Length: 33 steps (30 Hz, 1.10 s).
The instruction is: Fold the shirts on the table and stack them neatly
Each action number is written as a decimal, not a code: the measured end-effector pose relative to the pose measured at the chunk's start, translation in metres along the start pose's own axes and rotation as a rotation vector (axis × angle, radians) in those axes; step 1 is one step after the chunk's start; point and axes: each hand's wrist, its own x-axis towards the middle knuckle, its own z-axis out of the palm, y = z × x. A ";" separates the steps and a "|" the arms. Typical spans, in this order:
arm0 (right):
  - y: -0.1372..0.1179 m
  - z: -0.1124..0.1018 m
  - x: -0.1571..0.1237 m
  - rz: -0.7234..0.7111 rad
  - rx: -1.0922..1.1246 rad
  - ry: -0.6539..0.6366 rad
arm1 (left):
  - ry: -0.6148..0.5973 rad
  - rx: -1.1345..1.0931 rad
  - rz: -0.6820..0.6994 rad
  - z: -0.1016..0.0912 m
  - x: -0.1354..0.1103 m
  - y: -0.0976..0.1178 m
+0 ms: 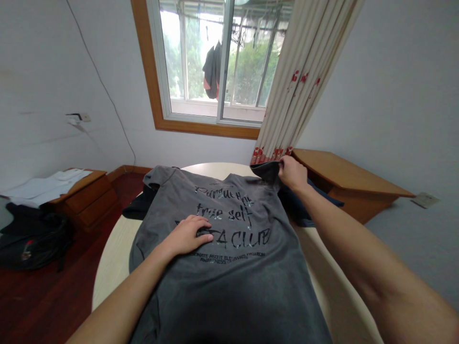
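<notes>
A dark grey T-shirt with black lettering lies spread on a round pale table. My left hand rests flat on the middle of the shirt, fingers stretched over the print. My right hand is closed on the shirt's far right sleeve, pinching its folded edge and lifting it a little off the table.
A dark garment lies under the shirt at the table's far left, and dark cloth at the right. A wooden desk stands at the right, a low cabinet with white cloth at the left. A black bag lies on the floor. Window and curtain are behind.
</notes>
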 end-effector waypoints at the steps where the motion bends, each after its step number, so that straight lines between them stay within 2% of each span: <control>1: 0.013 -0.005 0.004 0.072 0.025 0.061 | -0.006 -0.006 0.002 0.000 0.000 0.001; 4: 0.053 -0.011 0.001 0.344 0.064 0.135 | -0.034 -0.023 0.013 -0.001 -0.001 0.003; 7: 0.091 -0.002 -0.020 0.591 0.095 0.075 | -0.055 -0.051 0.042 -0.003 -0.002 0.007; 10: 0.120 0.012 -0.044 0.709 0.154 -0.037 | -0.086 -0.066 0.079 -0.005 -0.004 0.010; 13: 0.131 0.018 -0.057 0.765 0.180 -0.116 | -0.123 -0.058 0.084 -0.004 -0.005 0.010; 16: 0.117 0.013 -0.063 0.671 0.137 -0.085 | -0.134 -0.055 0.076 -0.003 -0.004 0.005; 19: 0.087 -0.002 -0.081 0.406 0.038 0.064 | -0.127 -0.069 0.080 -0.003 -0.003 0.000; 20: 0.075 -0.008 -0.092 0.330 0.040 0.070 | -0.124 -0.076 0.082 -0.003 -0.003 -0.002; 21: 0.064 -0.014 -0.106 0.274 0.072 0.013 | -0.120 -0.081 0.085 -0.003 -0.003 -0.004; 25: 0.030 -0.030 -0.171 0.118 0.169 -0.464 | -0.103 -0.089 0.096 0.000 -0.002 -0.010; 27: 0.020 -0.034 -0.197 0.067 0.142 -0.648 | -0.096 -0.080 0.102 0.003 0.000 -0.012; 29: 0.013 -0.038 -0.214 0.021 0.117 -0.715 | -0.093 -0.056 0.107 0.004 0.002 -0.011; 33: 0.010 -0.049 -0.225 -0.031 0.154 -0.735 | -0.170 -0.008 0.081 -0.005 -0.001 -0.001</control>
